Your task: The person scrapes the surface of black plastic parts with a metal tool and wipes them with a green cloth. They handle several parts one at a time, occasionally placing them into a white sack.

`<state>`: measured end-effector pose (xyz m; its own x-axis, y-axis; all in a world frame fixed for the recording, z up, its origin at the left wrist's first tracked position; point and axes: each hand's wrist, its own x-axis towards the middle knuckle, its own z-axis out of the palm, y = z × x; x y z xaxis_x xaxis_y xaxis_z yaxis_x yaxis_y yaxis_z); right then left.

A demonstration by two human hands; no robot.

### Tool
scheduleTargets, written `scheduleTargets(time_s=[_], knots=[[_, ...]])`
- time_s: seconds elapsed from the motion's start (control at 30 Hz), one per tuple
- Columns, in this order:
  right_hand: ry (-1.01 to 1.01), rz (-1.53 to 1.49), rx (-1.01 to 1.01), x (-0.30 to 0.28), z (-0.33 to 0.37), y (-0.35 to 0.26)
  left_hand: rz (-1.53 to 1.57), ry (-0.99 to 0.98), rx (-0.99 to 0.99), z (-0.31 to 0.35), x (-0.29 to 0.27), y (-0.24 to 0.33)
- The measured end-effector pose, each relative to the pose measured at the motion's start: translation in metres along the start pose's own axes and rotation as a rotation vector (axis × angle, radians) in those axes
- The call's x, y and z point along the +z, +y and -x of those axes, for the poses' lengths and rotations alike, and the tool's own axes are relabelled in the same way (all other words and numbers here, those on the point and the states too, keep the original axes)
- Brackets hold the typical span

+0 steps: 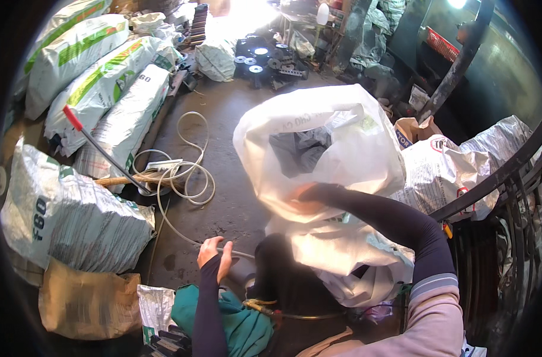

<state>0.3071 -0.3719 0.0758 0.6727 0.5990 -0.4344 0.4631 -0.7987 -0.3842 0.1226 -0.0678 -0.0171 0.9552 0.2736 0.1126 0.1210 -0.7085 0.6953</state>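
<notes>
A storeroom or workshop — stacked filled sacks (pixel 98 89), coiled hose (pixel 190 172), bare concrete floor (pixel 235 119)

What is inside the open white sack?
Inside the white sack, dark grey crumpled material shows through the mouth. The sack's walls hide anything deeper. The right hand grips its front rim.

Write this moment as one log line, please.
left hand: on pale hose | right hand: gripping white sack rim | sack: open, dark item inside
</notes>
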Motion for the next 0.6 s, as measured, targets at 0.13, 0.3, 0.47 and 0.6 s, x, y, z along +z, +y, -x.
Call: scheduleTargets(time_s=[0.13,0.3,0.47,0.6], knots=[[-0.099,-0.309,-0.133,-0.018,-0.03,0.041,0.014,0.006,-0.05,-0.009,-0.012,0.009],[0.249,0.131,0.079,-0.063,-0.105,0.098,0.005,-0.032,-0.047,-0.012,-0.018,0.023],[0.185,0.038,0.252,-0.014,-0.138,0.129,0.008,-0.054,-0.07,-0.014,-0.019,0.025],[0.16,0.01,0.317,0.006,-0.15,0.13,-0.013,-0.03,-0.042,-0.014,-0.017,0.021]])
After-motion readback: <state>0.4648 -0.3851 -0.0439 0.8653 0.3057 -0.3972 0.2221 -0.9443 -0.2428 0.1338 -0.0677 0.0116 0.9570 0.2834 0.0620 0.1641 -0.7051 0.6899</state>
